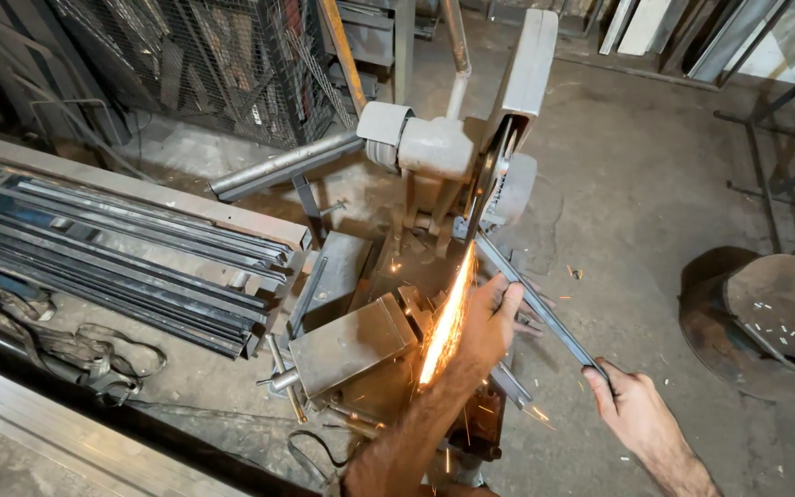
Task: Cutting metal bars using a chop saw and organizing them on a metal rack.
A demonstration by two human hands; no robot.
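A thin dark metal bar (545, 313) lies slanted under the blade (487, 179) of a grey chop saw (434, 147). Bright orange sparks (443, 322) stream down from the cut toward me. My left hand (489, 322) grips the bar close beside the blade, right next to the sparks. My right hand (627, 405) holds the bar's near end, lower right. A grey metal vise block (351, 342) sits on the saw's base, left of the sparks.
A stack of long flat steel bars (140, 253) lies on a rack at the left, with a crumpled strap (48, 340) in front. A round rusty drum (775, 313) stands at the right on the concrete floor. A wire cage (204, 64) is behind.
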